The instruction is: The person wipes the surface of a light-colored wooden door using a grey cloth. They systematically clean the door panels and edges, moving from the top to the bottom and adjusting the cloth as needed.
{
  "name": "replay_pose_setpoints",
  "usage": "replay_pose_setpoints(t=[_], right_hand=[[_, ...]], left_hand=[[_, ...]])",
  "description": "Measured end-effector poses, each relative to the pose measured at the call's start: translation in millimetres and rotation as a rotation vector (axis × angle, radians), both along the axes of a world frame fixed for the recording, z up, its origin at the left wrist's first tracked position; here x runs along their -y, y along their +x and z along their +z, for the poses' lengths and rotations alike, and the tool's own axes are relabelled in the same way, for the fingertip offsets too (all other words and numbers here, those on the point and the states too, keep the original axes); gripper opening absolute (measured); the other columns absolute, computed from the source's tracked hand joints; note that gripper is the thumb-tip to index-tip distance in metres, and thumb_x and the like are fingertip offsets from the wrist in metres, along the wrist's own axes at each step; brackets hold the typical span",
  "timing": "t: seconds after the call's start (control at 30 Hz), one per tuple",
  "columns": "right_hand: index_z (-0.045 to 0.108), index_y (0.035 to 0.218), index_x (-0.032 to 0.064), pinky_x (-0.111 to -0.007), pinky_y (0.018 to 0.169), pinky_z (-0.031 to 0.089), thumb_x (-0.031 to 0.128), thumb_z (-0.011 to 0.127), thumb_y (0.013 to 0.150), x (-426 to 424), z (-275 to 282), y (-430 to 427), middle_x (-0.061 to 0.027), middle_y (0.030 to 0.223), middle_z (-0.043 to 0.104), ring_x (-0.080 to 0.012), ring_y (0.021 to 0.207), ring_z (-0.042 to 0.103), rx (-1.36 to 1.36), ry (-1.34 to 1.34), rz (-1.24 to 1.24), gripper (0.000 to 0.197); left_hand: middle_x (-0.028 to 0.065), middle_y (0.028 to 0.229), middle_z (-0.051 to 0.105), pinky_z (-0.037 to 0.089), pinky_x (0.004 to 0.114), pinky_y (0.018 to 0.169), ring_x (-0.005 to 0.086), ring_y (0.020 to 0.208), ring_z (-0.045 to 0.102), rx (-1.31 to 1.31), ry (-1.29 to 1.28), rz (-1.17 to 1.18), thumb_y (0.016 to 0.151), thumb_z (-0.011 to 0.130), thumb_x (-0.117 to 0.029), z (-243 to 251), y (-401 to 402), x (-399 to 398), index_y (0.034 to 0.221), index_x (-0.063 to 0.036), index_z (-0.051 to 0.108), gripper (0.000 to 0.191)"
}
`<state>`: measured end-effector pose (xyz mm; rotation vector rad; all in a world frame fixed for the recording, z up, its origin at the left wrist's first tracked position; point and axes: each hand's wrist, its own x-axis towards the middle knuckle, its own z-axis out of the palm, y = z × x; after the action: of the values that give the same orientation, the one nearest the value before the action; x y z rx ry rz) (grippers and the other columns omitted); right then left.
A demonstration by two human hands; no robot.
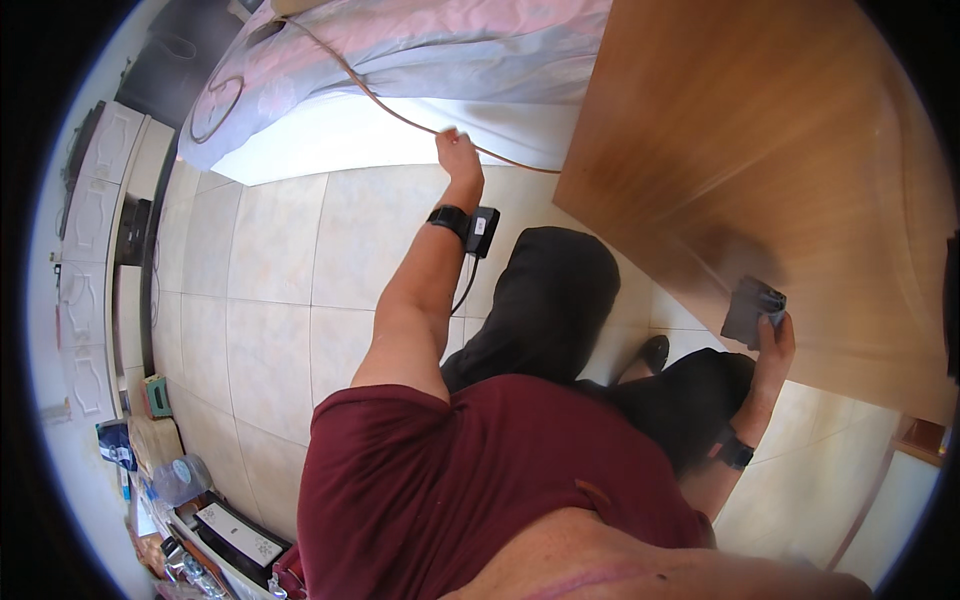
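Note:
My left hand [459, 159] is closed around a thin brown cable [397, 114], which runs from the bed at the upper left to the edge of a wooden panel. A black strap circles the left wrist, and a black box with a cord [482, 232] sits beside it. With my right hand [777, 339] I grip a small grey object [742, 309], blurred, its exact kind unclear. It is in front of the large brown wooden panel [810, 187]; whether it touches the panel I cannot tell. The right wrist also wears a black band.
A bed with a pink and grey sheet [465, 45] and a white base [300, 142] stands ahead. White cabinets [90, 300] line the left wall. Along the lower left are a green box [157, 397], a clear plastic container [180, 480] and a white flowered box [238, 534]. Pale tiles [270, 262] cover the floor.

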<state>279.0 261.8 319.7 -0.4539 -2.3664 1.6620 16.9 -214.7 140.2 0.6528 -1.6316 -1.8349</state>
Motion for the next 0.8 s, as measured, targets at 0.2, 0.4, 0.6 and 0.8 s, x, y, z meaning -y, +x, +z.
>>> replay_pose_setpoints(t=[0.2,0.4,0.6,0.8], right_hand=[[0.054,0.108,0.0005,-0.022,0.053,0.035,0.014,0.054,0.090,-6,2,6,-0.0013,0.081,0.055,-0.0071,0.066,0.045,0.033,0.040,-0.056,0.023],[0.055,0.108,0.0008,-0.021,0.053,0.035,0.016,0.054,0.090,-5,-6,3,-0.0009,0.083,0.057,-0.0064,0.066,0.046,0.011,0.069,-0.037,0.024],[0.055,0.109,0.0016,-0.021,0.052,0.036,0.016,0.055,0.090,-7,-7,7,-0.0005,0.082,0.056,-0.0064,0.064,0.046,0.002,0.054,-0.060,0.024],[0.056,0.107,0.0011,-0.021,0.050,0.035,0.014,0.056,0.089,0,-2,8,-0.0006,0.078,0.055,-0.0057,0.061,0.045,0.006,0.083,-0.097,0.022]], left_hand=[[0.0236,0.133,0.036,0.029,0.051,0.101,0.0427,0.122,0.035,-0.274,-1.145,0.139,0.074,0.063,-0.001,106,-37,5,0.126,-0.0080,0.046,0.056],[0.0024,0.087,0.064,0.038,0.048,0.076,0.0245,0.092,0.057,-0.085,-1.510,0.071,0.076,0.055,-0.009,107,-73,61,0.087,-0.0146,0.061,0.014],[0.0055,0.084,0.062,0.043,0.042,0.070,0.0281,0.087,0.057,-0.091,-1.516,-0.129,0.076,0.053,-0.006,75,-52,65,0.086,-0.0135,0.060,0.014],[0.0122,0.114,0.054,0.042,0.043,0.088,0.0307,0.109,0.051,0.113,-1.570,-0.228,0.080,0.049,-0.006,56,-34,37,0.110,-0.0046,0.053,0.030]])
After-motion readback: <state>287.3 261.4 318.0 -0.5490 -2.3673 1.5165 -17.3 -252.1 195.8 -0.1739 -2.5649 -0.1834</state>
